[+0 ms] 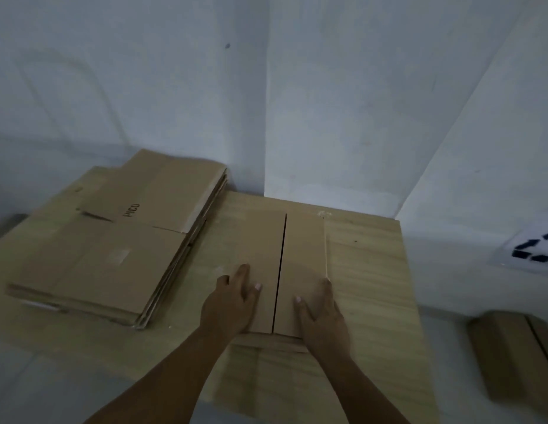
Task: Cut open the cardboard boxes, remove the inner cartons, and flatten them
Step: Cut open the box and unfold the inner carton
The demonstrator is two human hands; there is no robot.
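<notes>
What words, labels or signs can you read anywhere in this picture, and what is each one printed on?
"PICO": black print, running sideways, on the top sheet of the stack of flattened cardboard boxes.
Pale rectangular label on the same stack: blurred, unreadable.
Black marks on the white object at the right edge: blurred, unreadable.
The carton under the left hand and right hand shows no print.
</notes>
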